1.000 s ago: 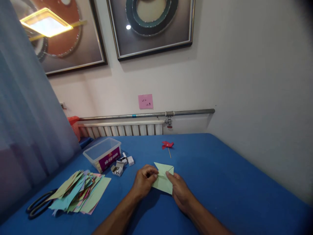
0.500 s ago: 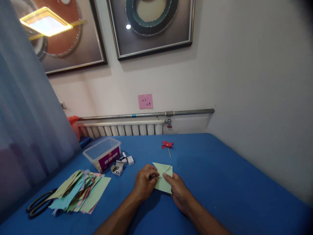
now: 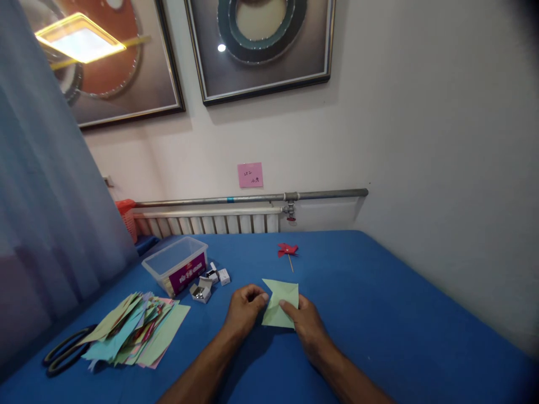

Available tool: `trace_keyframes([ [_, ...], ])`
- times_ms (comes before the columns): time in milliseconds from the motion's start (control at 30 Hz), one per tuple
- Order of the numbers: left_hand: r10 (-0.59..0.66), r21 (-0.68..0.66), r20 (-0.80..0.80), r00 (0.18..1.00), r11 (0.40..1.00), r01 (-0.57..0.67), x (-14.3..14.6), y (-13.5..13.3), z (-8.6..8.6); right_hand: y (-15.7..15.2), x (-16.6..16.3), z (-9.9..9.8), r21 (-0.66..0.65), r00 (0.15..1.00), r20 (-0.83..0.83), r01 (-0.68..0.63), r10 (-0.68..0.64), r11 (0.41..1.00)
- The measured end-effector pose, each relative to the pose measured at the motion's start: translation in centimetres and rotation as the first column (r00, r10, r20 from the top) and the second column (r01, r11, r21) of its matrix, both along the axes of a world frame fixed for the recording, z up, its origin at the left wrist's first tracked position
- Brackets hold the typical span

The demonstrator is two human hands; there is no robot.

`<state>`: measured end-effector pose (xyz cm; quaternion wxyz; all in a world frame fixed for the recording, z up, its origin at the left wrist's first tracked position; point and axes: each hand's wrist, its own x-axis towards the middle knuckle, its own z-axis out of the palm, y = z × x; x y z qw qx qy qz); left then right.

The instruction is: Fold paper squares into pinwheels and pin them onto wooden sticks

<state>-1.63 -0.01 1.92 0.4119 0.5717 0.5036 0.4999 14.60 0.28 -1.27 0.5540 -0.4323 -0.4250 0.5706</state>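
A pale green sheet of paper, cut and partly folded, is held in front of me above the blue table. My right hand grips its right edge, with the thumb on top and the fingers behind. Just left of the paper is my left hand, its thumb and index finger pressed together. Whatever is between those fingertips, if anything, is hidden. Beyond the hands lies a red paper pinwheel on a thin wooden stick.
At left lies a pile of coloured paper, partly over black-handled scissors. Behind it stand a clear plastic box, an opened small white box with shiny bits inside, and another small box. A radiator runs along the wall.
My left hand has drawn back left from the middle of the green paper. The paper's left part now shows more openly. My right hand keeps its hold.
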Motion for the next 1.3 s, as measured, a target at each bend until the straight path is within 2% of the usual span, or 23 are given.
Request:
trace_keyframes([
  [100, -0.084, -0.171, 0.199, 0.976, 0.978, 0.119, 0.0, 0.3, -0.3, -0.1, -0.2, 0.0, 0.02, 0.999, 0.053, -0.011, 0.01, 1.0],
  [200, -0.125, -0.226, 0.283, 0.951, 0.955, 0.193, 0.1, 0.2, -0.5, -0.2, -0.4, -0.2, 0.03, 0.996, 0.086, -0.036, 0.033, 0.999],
  [467, -0.087, -0.24, 0.308, 0.947, 0.956, 0.166, 0.3, 0.2, -0.6, -0.1, -0.6, -0.8, 0.034, 0.996, 0.044, -0.074, 0.072, 0.997],
  [733, -0.081, -0.237, 0.272, 0.959, 0.96, 0.148, 0.3, 0.1, -0.4, -0.6, -1.0, -0.1, 0.021, 0.998, 0.03, -0.059, 0.059, 0.998],
  [900, -0.1, -0.236, 0.309, 0.946, 0.955, 0.178, 0.2, -0.1, -0.2, -0.8, -1.1, 0.0, 0.036, 0.998, 0.041, -0.042, 0.041, 0.998],
  [1067, -0.043, -0.272, 0.285, 0.957, 0.954, 0.124, 0.3, 0.2, -0.4, -0.8, -1.1, -0.1, 0.045, 0.997, 0.055, -0.064, 0.062, 0.997],
  [1300, -0.037, -0.282, 0.28, 0.959, 0.952, 0.119, 0.4, 0.2, -0.4, -0.8, -1.3, -0.3, 0.031, 0.996, 0.078, -0.053, 0.051, 0.998],
])
